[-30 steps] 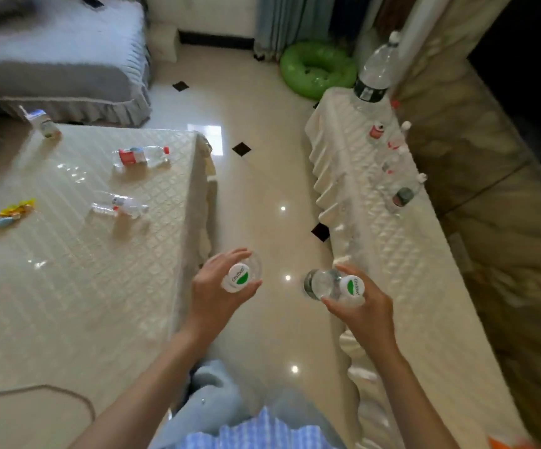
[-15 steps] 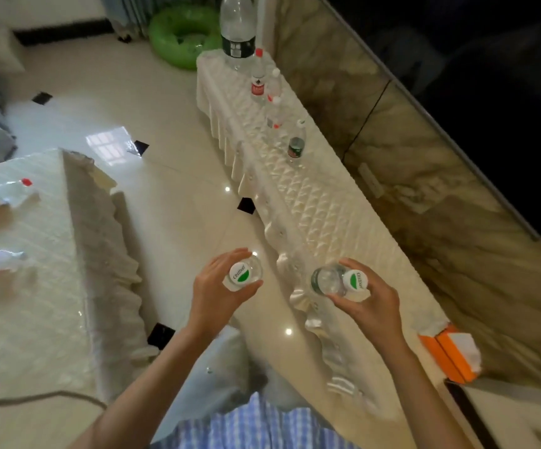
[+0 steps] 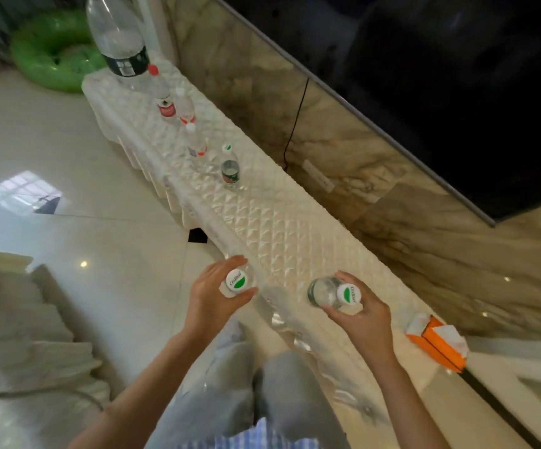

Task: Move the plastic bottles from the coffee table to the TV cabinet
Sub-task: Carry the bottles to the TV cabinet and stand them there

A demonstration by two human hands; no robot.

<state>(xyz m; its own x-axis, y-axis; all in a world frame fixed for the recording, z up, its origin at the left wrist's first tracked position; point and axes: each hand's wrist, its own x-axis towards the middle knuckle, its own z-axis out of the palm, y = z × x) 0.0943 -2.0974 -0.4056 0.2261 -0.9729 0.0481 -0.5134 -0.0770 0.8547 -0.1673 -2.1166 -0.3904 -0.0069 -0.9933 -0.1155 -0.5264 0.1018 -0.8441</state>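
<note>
Quilted white TV cabinet [image 3: 282,228]; left hand [image 3: 212,298], right hand [image 3: 359,319] each clamp bottle.

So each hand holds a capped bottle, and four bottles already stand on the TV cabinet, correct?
Not four: the head view shows five bottles standing on the TV cabinet. The left hand and right hand do each hold a capped bottle.

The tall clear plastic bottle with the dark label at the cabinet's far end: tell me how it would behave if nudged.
The tall clear plastic bottle with the dark label looks mostly empty, so it is probably light for its size. Standing upright, taller than the small bottles beside it, it may tip easily. The quilted white cabinet cover is bumpy, so it would likely catch and topple rather than slide.
</note>
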